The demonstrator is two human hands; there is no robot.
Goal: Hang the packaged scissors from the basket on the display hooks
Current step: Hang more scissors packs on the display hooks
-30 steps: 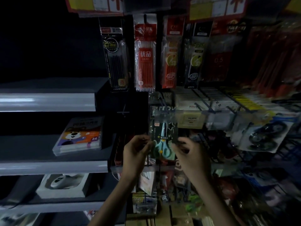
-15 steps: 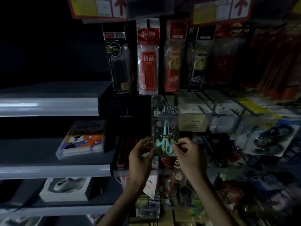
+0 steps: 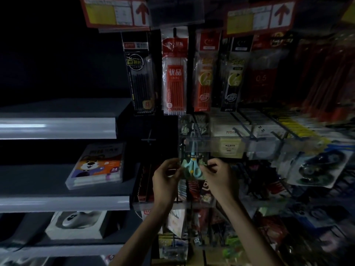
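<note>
Teal-handled scissors pack (image 3: 193, 167) is held upright at the hook display, its top just behind the clear label strip (image 3: 226, 145). Left hand (image 3: 165, 181) pinches its left edge, right hand (image 3: 219, 178) pinches the right. Too dark to tell if it's hooked.

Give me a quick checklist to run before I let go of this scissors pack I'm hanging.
1. Grip secure: ok. The left hand and right hand each pinch a lower side of the scissors pack.
2. Orientation: ok. The pack is upright with the teal scissors facing out.
3. Hang hole threaded: cannot tell. The pack's top sits behind the clear rail, in dim light.
4. Room beside it: cannot tell. The white packs hang close on its right, and I can't see whether they touch.
</note>
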